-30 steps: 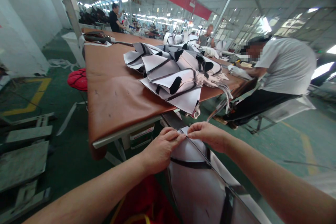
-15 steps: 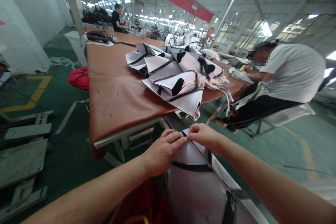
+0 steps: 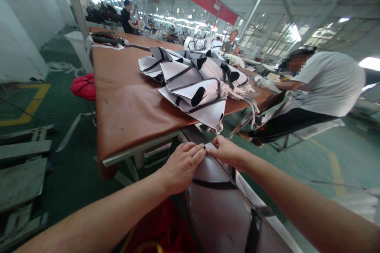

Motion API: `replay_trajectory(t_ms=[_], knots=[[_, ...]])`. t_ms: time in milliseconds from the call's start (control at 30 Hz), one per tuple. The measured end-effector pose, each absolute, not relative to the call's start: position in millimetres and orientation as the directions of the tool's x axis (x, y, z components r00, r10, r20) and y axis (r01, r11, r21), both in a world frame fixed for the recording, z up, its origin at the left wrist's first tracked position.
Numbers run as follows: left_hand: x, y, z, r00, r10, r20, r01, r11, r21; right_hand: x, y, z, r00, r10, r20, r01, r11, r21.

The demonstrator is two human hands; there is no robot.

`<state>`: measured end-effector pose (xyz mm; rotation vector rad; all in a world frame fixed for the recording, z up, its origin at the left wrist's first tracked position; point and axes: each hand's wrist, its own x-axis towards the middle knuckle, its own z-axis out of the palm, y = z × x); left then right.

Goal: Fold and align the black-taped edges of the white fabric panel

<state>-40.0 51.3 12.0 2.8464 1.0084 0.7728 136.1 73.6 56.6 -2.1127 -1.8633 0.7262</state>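
At the far left, flat grey platforms [image 3: 23, 182] sit on the green floor [image 3: 68, 174], near a yellow floor line [image 3: 32, 106]. Next comes a rounded red thing with black lines [image 3: 84, 87], just beside the end of the brown-covered bench [image 3: 118, 114]. Beyond the bench stands a person in a black top [image 3: 126, 19]. Red cloth with yellow edging [image 3: 166, 221] shows low in the view, below the left hand [image 3: 184, 166]. That hand's fingers lie close together against the far end of a white panel with black bands [image 3: 213, 209]; whether the thumb grips underneath is hidden. The panel stretches toward the wearer, off the near corner of the bench, where a heap of similar white pieces [image 3: 181, 77] lies. The right hand [image 3: 227, 152] pinches the panel's far edge between thumb and forefinger, close to the left fingertips. Farther right, a person in a white shirt [image 3: 332, 83] bends toward the bench.
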Motion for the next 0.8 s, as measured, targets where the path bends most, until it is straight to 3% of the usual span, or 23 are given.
replay_trajectory(t_ms=[133,333,667,800], knots=[[-42.1,51.8,13.7,0.694,0.585,0.42,0.629,-0.776,0.043,147.3,62.0,58.6,0.034,0.951,-0.308,0.829,-0.2,-0.523],[-44.5,50.7,14.4,0.706,0.579,0.408,0.66,-0.747,-0.081,164.0,37.4,60.5,0.037,0.924,-0.38,0.885,-0.207,-0.417],[-50.0,83.3,33.4,0.71,0.584,0.392,0.674,-0.724,-0.142,149.3,59.6,74.9,0.012,0.947,-0.32,0.931,-0.127,-0.342],[-40.1,73.4,40.0,0.723,0.556,0.41,0.642,-0.759,-0.103,138.2,76.7,72.7,-0.021,0.956,-0.292,0.928,-0.09,-0.362]])
